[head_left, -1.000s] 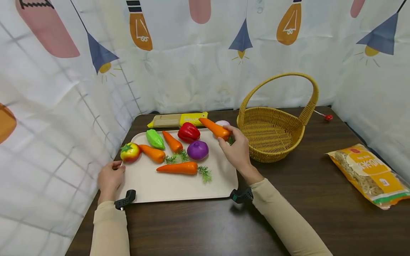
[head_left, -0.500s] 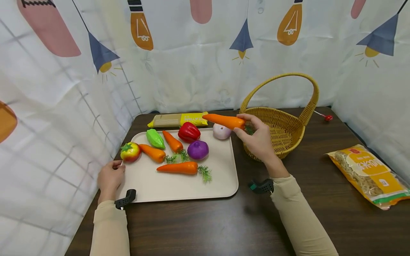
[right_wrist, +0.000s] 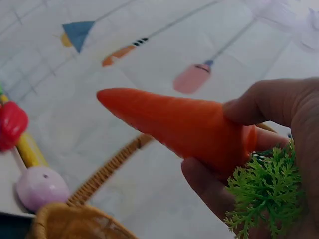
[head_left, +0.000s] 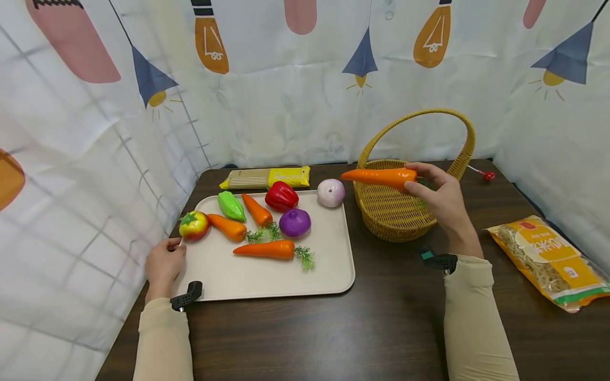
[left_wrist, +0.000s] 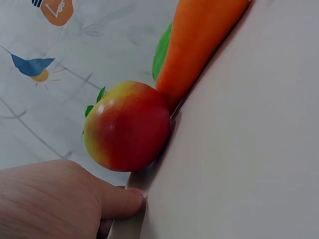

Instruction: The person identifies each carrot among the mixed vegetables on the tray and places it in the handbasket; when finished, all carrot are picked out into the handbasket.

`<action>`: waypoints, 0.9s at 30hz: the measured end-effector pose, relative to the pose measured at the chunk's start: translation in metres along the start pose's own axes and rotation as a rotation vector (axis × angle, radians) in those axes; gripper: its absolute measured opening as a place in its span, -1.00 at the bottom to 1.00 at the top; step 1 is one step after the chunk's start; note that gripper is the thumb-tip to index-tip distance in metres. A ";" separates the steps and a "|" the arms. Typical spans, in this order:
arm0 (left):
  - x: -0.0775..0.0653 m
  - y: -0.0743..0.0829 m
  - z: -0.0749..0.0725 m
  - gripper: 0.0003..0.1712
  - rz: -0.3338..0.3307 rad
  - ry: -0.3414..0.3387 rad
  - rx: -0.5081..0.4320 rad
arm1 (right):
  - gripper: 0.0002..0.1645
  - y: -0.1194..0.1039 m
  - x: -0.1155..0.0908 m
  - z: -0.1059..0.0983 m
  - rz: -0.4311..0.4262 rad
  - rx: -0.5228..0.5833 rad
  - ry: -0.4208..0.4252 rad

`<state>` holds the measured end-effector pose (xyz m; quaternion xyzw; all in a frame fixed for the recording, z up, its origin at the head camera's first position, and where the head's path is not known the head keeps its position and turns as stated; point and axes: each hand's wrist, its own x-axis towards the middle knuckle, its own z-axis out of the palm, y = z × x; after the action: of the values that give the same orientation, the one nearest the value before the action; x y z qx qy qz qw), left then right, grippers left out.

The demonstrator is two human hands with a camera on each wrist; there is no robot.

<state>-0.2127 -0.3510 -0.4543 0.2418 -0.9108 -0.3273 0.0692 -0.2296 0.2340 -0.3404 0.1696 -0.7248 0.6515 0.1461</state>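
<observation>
My right hand (head_left: 440,198) pinches an orange carrot (head_left: 378,177) by its thick end, thumb on one side and fingers on the other. The carrot is held level over the yellow wicker basket (head_left: 395,233), its tip pointing left. Green leaves (right_wrist: 266,186) hang beside my palm in the right wrist view. At the left edge of the cream tray (head_left: 329,275), my left hand (head_left: 164,264) grips the rim, thumb on top. A red-yellow tomato (left_wrist: 128,127) sits just beyond that thumb, with another carrot (left_wrist: 199,45) behind it.
On the tray lie several more pieces: a green pepper (head_left: 231,206), a red bell pepper (head_left: 281,196), a purple onion (head_left: 294,223), a pale onion (head_left: 331,193) and carrots. A noodle pack (head_left: 264,178) lies behind it. A yellow bag (head_left: 550,256) rests at the right.
My right hand has carried the carrot rightward from above the tray's back right corner to over the basket, turning it level. The pale onion now shows fully. My left hand has stayed still.
</observation>
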 end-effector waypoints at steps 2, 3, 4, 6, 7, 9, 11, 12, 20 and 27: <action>-0.001 0.000 -0.001 -0.52 0.004 0.004 0.001 | -0.53 0.002 -0.001 -0.010 0.008 0.064 -0.003; -0.001 -0.001 -0.002 -0.52 0.007 0.004 0.003 | -0.54 0.003 -0.001 -0.014 0.009 0.082 -0.004; -0.001 -0.001 -0.002 -0.52 0.008 0.006 0.004 | -0.55 0.003 -0.002 -0.018 0.010 0.089 -0.003; -0.001 -0.002 -0.003 -0.53 0.008 0.008 0.006 | -0.57 0.004 -0.003 -0.026 0.018 0.111 -0.005; -0.001 -0.003 -0.003 -0.52 0.006 0.009 0.004 | -0.58 0.005 -0.004 -0.030 0.021 0.115 -0.001; 0.000 -0.003 -0.004 -0.52 0.000 0.006 0.002 | -0.61 0.006 -0.006 -0.037 0.023 0.117 0.011; 0.001 -0.003 -0.003 -0.51 -0.008 0.004 -0.002 | -0.62 0.008 -0.007 -0.044 0.023 0.123 0.031; 0.002 -0.003 -0.003 -0.51 -0.011 0.002 -0.003 | -0.62 0.010 -0.008 -0.047 0.022 0.119 0.045; 0.003 -0.002 -0.001 -0.51 -0.022 -0.010 0.000 | -0.57 0.029 -0.008 -0.056 0.156 -0.175 0.173; 0.001 -0.001 0.000 -0.51 -0.019 -0.007 -0.004 | -0.48 0.055 -0.002 -0.052 0.253 -0.204 0.192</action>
<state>-0.2134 -0.3519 -0.4546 0.2490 -0.9082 -0.3304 0.0632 -0.2520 0.2910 -0.3848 -0.0016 -0.7853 0.6012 0.1478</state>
